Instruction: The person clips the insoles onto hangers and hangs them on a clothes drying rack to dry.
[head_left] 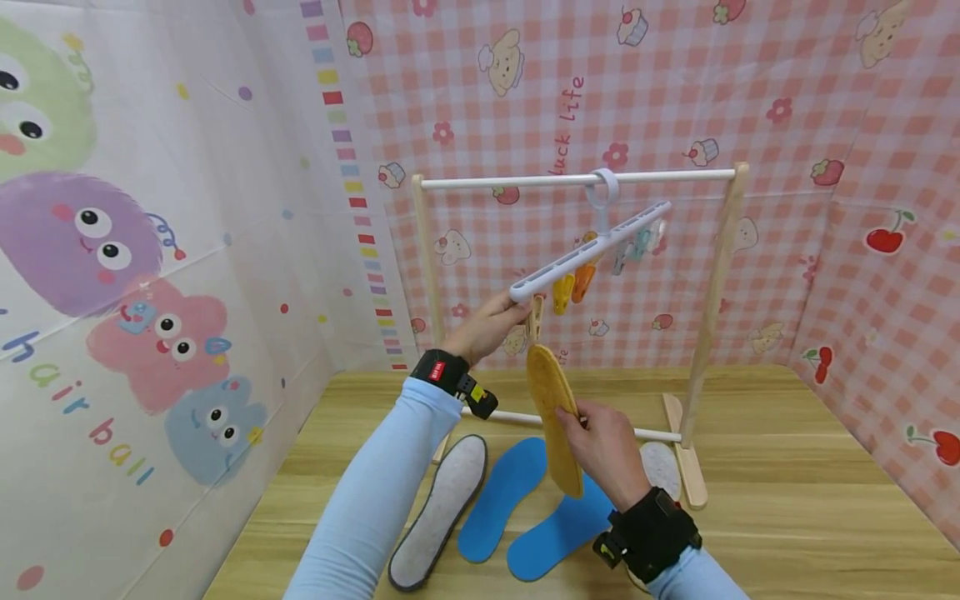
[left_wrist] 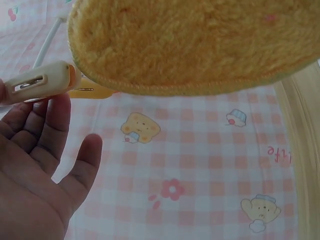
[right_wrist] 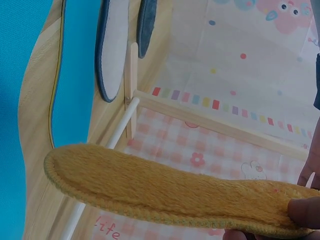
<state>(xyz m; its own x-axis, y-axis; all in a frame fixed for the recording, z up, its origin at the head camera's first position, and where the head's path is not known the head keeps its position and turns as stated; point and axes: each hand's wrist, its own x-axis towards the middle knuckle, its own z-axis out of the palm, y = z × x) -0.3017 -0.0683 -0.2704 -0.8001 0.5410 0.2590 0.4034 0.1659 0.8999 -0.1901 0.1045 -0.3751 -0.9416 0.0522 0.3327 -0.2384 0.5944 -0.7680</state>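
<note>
A fuzzy mustard-yellow insole (head_left: 552, 417) hangs lengthwise in front of the rack. My right hand (head_left: 606, 446) pinches its edge between thumb and fingers, below the middle. Above, my left hand (head_left: 483, 331) pinches a cream clothespin (head_left: 535, 318) under the near left end of a white hanger (head_left: 588, 252). The insole's upper end meets the lower end of that clothespin in the head view. Seen from the left wrist, the insole (left_wrist: 195, 45) overlaps the front of the clothespin (left_wrist: 42, 82), so the bite of the clip is hidden.
Yellow and orange clips (head_left: 573, 290) and pale clips (head_left: 637, 244) hang farther along the hanger. A wooden rack with a white rod (head_left: 510, 182) carries it. Blue insoles (head_left: 502, 500), a grey-white insole (head_left: 442, 508) and another pale insole (head_left: 660, 468) lie on the wooden table (head_left: 795, 500).
</note>
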